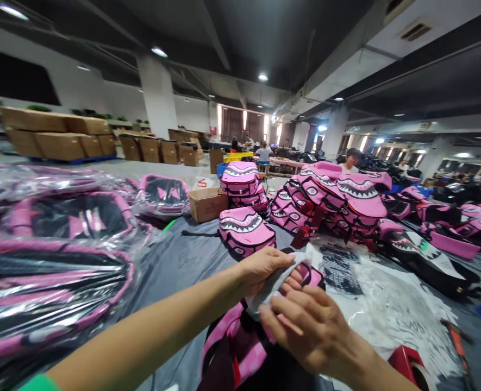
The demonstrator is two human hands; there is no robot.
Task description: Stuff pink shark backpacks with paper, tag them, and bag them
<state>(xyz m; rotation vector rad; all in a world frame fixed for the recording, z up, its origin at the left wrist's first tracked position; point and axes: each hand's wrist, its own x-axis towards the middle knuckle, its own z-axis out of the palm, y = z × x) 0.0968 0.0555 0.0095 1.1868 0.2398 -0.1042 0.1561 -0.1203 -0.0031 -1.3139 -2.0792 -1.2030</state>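
Observation:
My left hand (264, 269) is closed on a thin whitish sheet (270, 285), thumb on top. My right hand (316, 323), slightly blurred, has curled fingers gripping the sheet's near side. A pink and black backpack (238, 336) lies directly below both hands, partly hidden by them and by the sheet. Just behind the sheet a pink and black piece (311, 276) shows; I cannot tell whether it belongs to that backpack. Beyond my left hand sits another pink backpack (248, 231) with a shark-mouth print.
Plastic-wrapped pink bags (56, 293) fill the left side. Stacked backpacks (325, 198) stand ahead, near an open carton (208, 205). Clear plastic bags (403, 309), a red tape dispenser (409, 364) and a hammer-like tool (458, 347) lie to the right. Other people sit farther back.

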